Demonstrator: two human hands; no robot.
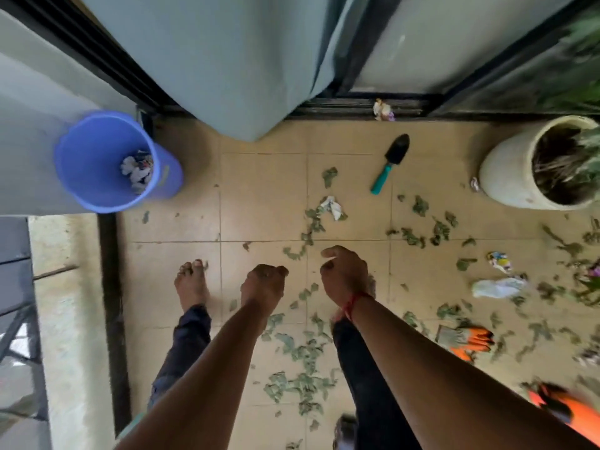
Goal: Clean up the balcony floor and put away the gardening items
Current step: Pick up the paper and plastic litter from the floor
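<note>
I look straight down at a tiled balcony floor (pixel 263 196) strewn with green leaf scraps (pixel 302 381). My left hand (pixel 264 280) hangs over the floor with its fingers curled shut and nothing visible in it. My right hand (pixel 344 271), a red thread at its wrist, has loosely curled fingers and also holds nothing that I can see. A garden trowel (pixel 389 164) with a black blade and teal handle lies farther ahead. A crumpled paper (pixel 332 207) lies among leaves between the hands and the trowel. A blue bucket (pixel 97 193) at the left holds crumpled waste.
A cream plant pot (pixel 513 170) stands at the right. Orange-and-grey gloves (pixel 467 341) lie at the lower right, another orange glove (pixel 565 410) near the edge. A white wrapper (pixel 498 287) and coloured scrap (pixel 500 259) lie right. A pale curtain (pixel 227 60) and sliding door track are ahead.
</note>
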